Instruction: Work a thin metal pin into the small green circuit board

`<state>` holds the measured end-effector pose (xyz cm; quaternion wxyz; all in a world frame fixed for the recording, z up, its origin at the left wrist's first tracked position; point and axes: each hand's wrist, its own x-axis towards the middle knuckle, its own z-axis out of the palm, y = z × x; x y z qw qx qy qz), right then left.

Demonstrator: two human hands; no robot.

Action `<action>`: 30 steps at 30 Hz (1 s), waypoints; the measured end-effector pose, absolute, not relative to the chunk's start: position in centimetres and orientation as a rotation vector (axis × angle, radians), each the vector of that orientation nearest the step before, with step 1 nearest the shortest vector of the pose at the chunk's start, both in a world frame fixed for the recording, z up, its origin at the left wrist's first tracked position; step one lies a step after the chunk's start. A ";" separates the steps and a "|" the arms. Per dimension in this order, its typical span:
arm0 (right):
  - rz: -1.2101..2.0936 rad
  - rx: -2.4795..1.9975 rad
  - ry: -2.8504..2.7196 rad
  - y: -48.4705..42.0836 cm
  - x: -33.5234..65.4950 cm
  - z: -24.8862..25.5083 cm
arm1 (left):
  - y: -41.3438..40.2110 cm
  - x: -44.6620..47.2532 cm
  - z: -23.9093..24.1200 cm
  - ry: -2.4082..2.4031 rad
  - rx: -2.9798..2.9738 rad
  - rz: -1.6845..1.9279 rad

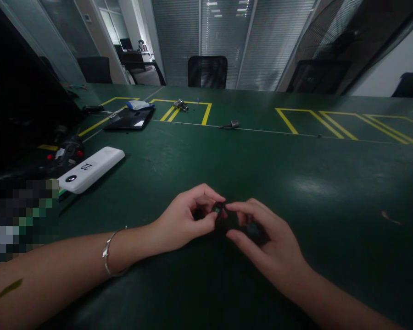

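Note:
Between the thumb and fingertips of my left hand (192, 213) is a small dark piece with a green face (217, 209), too small to name. A thin silver bangle (106, 252) circles the left wrist. Just to the right, my right hand (270, 238) has its thumb and index finger spread apart. Its index fingertip comes close to the dark piece; whether they touch I cannot tell. Shadow covers the inside of the right palm. Both hands are low over the dark green table (179, 165).
At left lies a white power bank (92, 169) marked 22, near a black device with red buttons (69, 153). Farther back are a black tablet-like slab (129, 120) with a blue-white packet (139, 105) on it, metal fittings (181, 105) and a metal part with a thin shaft (233, 124).

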<state>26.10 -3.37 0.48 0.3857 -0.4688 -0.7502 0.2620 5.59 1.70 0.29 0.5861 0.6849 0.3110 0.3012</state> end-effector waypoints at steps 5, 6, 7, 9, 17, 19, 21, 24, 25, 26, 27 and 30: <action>0.707 -1.211 -1.876 -3.3 26.3 0.8 | 1.6 5.5 0.4 0.702 1.615 0.708; 0.692 -1.230 -1.890 -3.2 26.3 0.9 | 1.5 5.5 0.5 0.708 1.622 0.705; 0.674 -1.252 -1.908 -3.2 26.3 0.9 | 1.4 5.5 0.5 0.716 1.627 0.697; 0.631 -1.293 -1.948 -3.0 26.2 0.9 | 1.4 5.6 0.5 0.723 1.629 0.682; 0.484 -1.409 -2.031 -2.6 26.3 0.7 | 2.1 5.3 0.3 0.726 1.743 0.697; 0.459 -1.427 -2.044 -2.6 26.3 0.6 | 2.1 5.3 0.5 0.720 1.818 0.721; 0.429 -1.432 -2.050 -2.5 26.3 0.5 | 2.1 5.3 0.7 0.718 1.864 0.737; 0.405 -1.418 -2.054 -2.4 26.4 0.3 | 2.0 5.4 0.8 0.741 1.863 0.750; 0.405 -1.420 -2.055 -2.4 26.4 0.3 | 2.0 5.4 0.8 0.751 1.861 0.758; 0.404 -1.428 -2.054 -2.4 26.4 0.2 | 2.0 5.4 0.8 0.756 1.863 0.771; 0.402 -1.437 -2.052 -2.4 26.4 0.2 | 2.0 5.4 0.7 0.753 1.872 0.783; 0.406 -1.449 -2.042 -2.5 26.4 0.2 | 2.0 5.4 0.4 0.720 1.901 0.806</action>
